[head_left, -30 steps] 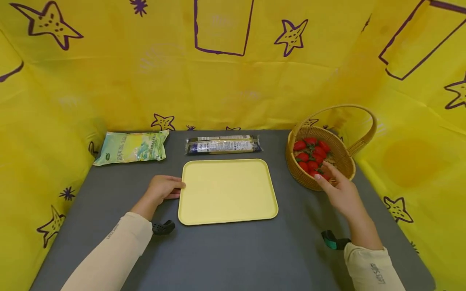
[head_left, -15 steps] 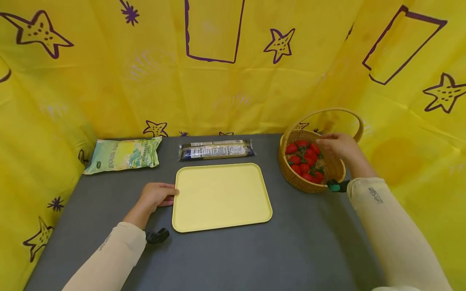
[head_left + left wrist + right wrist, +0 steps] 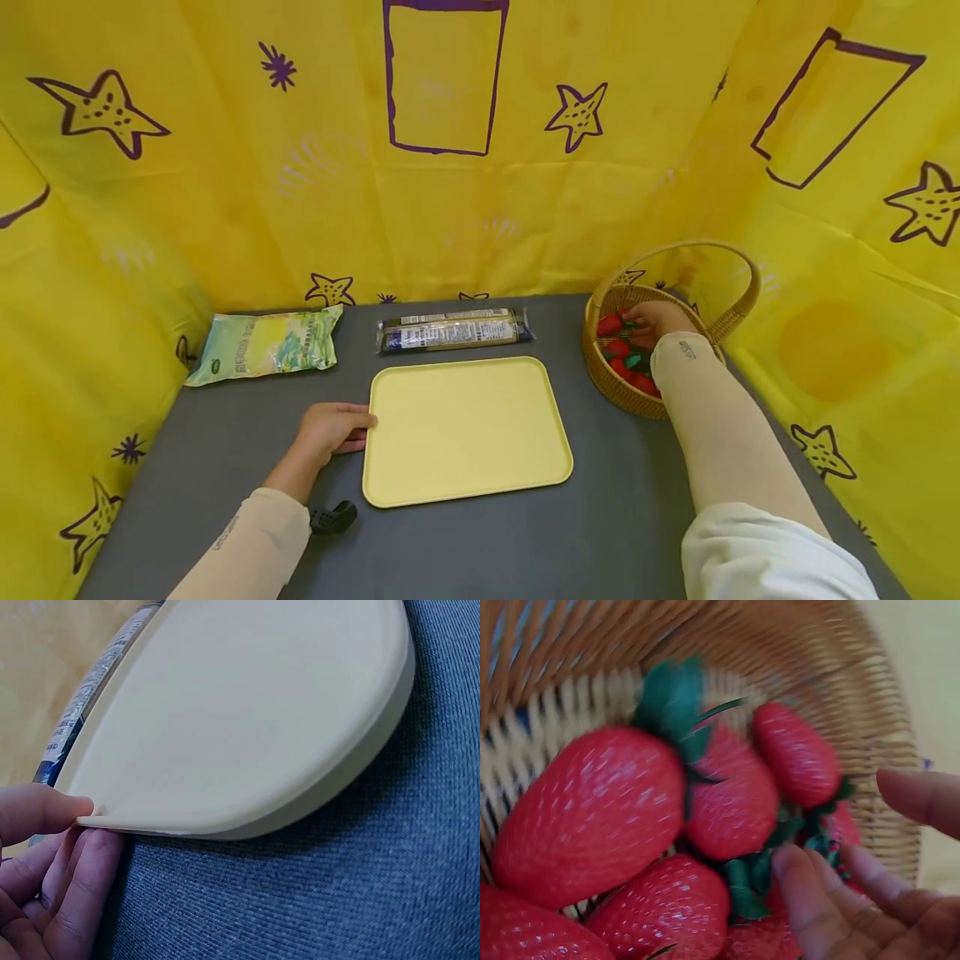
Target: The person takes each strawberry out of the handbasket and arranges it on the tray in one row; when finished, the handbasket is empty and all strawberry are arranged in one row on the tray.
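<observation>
My left hand (image 3: 324, 435) pinches the left edge of a pale yellow tray (image 3: 468, 433). In the left wrist view the thumb (image 3: 56, 808) lies on top of the rim and the fingers are underneath. My right hand (image 3: 660, 320) reaches inside a round wicker basket (image 3: 597, 367) at the right, partly hiding the red strawberries (image 3: 609, 325) with green leaves. Seen by the right wrist camera, its thumb stands apart from the fingers (image 3: 810, 900), whose tips are right at the leaves among the strawberries. Nothing is gripped between thumb and fingers.
Behind the tray lies a clear-wrapped flat package (image 3: 453, 330) with printed labels. A green and yellow printed bag (image 3: 262, 343) is at the back left. The basket's tall handle (image 3: 675, 245) arches over it. Yellow patterned cloth (image 3: 450, 208) walls the grey table (image 3: 435, 550).
My right hand moves from the basket's near side to its far right rim, then left and down among the strawberries. The left hand keeps its pinch on the tray. The head view shifts slightly.
</observation>
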Tool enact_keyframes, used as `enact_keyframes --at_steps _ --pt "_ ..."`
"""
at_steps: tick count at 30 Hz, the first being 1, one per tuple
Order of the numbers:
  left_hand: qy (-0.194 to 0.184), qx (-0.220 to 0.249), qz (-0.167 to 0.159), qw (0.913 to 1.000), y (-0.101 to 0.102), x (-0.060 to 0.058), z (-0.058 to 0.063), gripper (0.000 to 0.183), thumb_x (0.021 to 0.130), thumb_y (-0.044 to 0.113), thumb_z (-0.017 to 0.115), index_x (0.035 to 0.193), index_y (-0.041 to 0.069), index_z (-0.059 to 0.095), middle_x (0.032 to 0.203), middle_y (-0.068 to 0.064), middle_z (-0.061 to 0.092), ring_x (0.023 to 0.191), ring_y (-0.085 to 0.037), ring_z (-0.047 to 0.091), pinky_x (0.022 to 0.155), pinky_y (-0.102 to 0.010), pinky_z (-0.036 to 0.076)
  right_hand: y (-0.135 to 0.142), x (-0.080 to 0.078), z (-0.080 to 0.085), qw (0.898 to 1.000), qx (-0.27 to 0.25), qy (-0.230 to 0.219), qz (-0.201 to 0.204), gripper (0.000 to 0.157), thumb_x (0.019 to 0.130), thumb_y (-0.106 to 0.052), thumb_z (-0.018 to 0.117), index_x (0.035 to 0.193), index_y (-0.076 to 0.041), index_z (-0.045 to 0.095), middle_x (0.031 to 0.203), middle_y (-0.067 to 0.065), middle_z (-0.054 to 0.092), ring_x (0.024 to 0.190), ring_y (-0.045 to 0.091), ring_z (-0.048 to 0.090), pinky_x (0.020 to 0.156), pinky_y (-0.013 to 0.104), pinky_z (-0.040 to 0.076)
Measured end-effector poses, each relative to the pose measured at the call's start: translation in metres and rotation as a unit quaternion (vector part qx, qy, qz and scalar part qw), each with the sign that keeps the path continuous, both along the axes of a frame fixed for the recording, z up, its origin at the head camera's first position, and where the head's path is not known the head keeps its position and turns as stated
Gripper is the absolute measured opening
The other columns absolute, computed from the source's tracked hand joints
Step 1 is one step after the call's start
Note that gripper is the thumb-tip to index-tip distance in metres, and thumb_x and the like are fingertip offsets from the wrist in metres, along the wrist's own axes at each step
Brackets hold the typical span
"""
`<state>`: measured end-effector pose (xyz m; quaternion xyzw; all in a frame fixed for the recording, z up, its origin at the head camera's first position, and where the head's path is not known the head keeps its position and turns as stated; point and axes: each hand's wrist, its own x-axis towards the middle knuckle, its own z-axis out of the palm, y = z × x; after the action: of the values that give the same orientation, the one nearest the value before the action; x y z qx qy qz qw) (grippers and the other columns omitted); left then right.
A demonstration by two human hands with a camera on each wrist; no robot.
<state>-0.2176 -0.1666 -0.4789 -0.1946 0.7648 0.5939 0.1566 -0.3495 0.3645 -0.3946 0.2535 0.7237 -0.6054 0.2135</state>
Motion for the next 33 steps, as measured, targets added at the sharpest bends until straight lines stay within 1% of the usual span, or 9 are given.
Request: enact_keyframes --at_steps 3,7,11,16,20,23,25,29,33 --pt "0.005 -0.002 0.002 1.0000 0.000 0.001 0.001 0.038 0.084 0.007 0.077 0.116 -0.009 0.065 0.081 -0.008 0.068 0.065 -0.016 0.065 0.063 -0.032 0.060 -0.007 -0.005 -0.009 0.996 0.073 0.001 0.044 0.062 0.100 -0.019 0.055 0.150 0.004 0.028 0.155 0.024 0.023 0.134 0.037 0.038 0.107 0.037 0.041" --pt "0.008 -0.006 0.002 1.0000 0.003 0.001 0.001 0.038 0.084 0.008 0.077 0.116 -0.009 0.065 0.083 -0.009 0.068 0.065 -0.017 0.065 0.063 -0.033 0.060 -0.009 -0.006 -0.019 0.993 0.103 0.000 0.049 0.060 0.093 -0.022 0.068 0.142 0.004 0.044 0.147 0.023 0.041 0.120 0.031 0.053 0.100 0.035 0.047" --pt "0.005 -0.007 0.004 1.0000 0.005 0.000 0.000 0.038 0.083 0.008 0.078 0.116 -0.008 0.066 0.083 -0.009 0.068 0.066 -0.017 0.065 0.063 -0.033 0.060 -0.006 -0.006 -0.026 0.991 0.128 0.014 0.023 0.068 0.089 -0.024 0.074 0.142 0.005 0.042 0.137 0.021 0.053 0.112 0.029 0.060 0.097 0.035 0.049" --pt "0.001 -0.012 0.007 0.9999 0.004 0.000 0.000 0.038 0.083 0.008 0.078 0.116 -0.008 0.066 0.081 -0.008 0.068 0.065 -0.016 0.065 0.062 -0.033 0.060 -0.004 -0.009 -0.037 0.987 0.146 0.043 0.049 0.072 0.088 -0.027 0.074 0.142 0.008 0.041 0.126 0.015 0.062 0.119 0.034 0.056 0.103 0.039 0.045" --pt "0.003 -0.013 0.006 0.9999 0.004 0.001 -0.001 0.038 0.082 0.008 0.078 0.115 -0.009 0.066 0.081 -0.008 0.068 0.065 -0.017 0.065 0.063 -0.033 0.060 -0.002 -0.011 -0.048 0.985 0.132 0.060 0.096 0.067 0.094 -0.027 0.068 0.142 0.010 0.040 0.120 0.013 0.066 0.126 0.041 0.048 0.108 0.046 0.039" --pt "0.005 -0.010 0.009 0.9999 0.005 0.001 -0.002 0.038 0.082 0.008 0.079 0.114 -0.008 0.067 0.079 -0.008 0.068 0.065 -0.016 0.065 0.062 -0.033 0.060 0.002 -0.012 -0.056 0.984 0.126 0.081 0.099 0.069 0.094 -0.027 0.067 0.145 0.009 0.037 0.110 0.008 0.070 0.126 0.040 0.048 0.107 0.046 0.040" --pt "0.007 -0.010 0.012 0.9999 0.006 0.001 -0.003 0.038 0.082 0.008 0.079 0.114 -0.008 0.067 0.079 -0.008 0.068 0.065 -0.016 0.065 0.062 -0.033 0.060 0.003 -0.011 -0.059 0.983 0.126 0.108 0.077 0.075 0.092 -0.025 0.070 0.148 0.008 0.032 0.103 0.006 0.072 0.122 0.038 0.052 0.104 0.044 0.043" --pt "0.008 -0.015 0.014 0.9998 0.004 0.000 -0.004 0.038 0.081 0.008 0.079 0.114 -0.008 0.067 0.079 -0.008 0.068 0.065 -0.016 0.065 0.062 -0.033 0.060 0.000 -0.012 -0.063 0.983 0.113 0.132 0.056 0.080 0.091 -0.022 0.070 0.151 0.006 0.025 0.119 0.015 0.066 0.117 0.035 0.056 0.099 0.039 0.048" --pt "0.008 -0.019 0.015 0.9997 0.003 0.000 -0.006 0.039 0.081 0.009 0.080 0.115 -0.007 0.067 0.081 -0.008 0.069 0.066 -0.016 0.066 0.062 -0.033 0.060 0.001 -0.011 -0.062 0.978 0.136 0.146 0.057 0.073 0.091 -0.024 0.070 0.146 0.005 0.033 0.122 0.017 0.062 0.098 0.026 0.061 0.084 0.032 0.053"
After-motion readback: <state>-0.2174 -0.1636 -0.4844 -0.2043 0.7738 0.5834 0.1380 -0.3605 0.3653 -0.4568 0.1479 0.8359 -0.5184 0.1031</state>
